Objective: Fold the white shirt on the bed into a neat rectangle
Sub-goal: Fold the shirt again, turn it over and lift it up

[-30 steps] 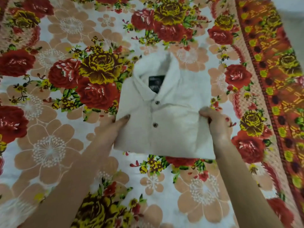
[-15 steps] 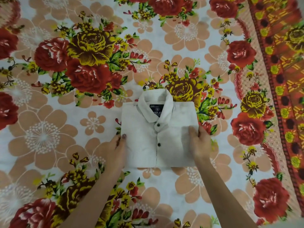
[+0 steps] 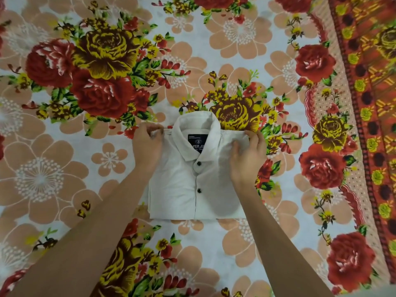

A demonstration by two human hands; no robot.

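Left hand (image 3: 146, 146): fingers curled, pinching the upper left corner of the white shirt (image 3: 192, 198) at the shoulder edge, forearm lying across the shirt's left side. Right hand (image 3: 249, 157): thumb on the shirt front, fingers curled over the upper right corner, gripping the fabric there. Shirt: folded to a compact rectangle, front side up, lying flat near the middle of the view between both forearms. Collar (image 3: 197, 127) points away from the person, with a black label (image 3: 197, 140) visible inside it; lettering only partly readable. Two dark buttons (image 3: 199, 163) sit on the placket, one below the other. Lower edge looks straight; a slight layer shows at the left side. Under it: floral bedsheet (image 3: 64, 189), red and yellow roses, peach blossoms on white. Orange-red patterned border band (image 3: 368, 103) runs along the right side.
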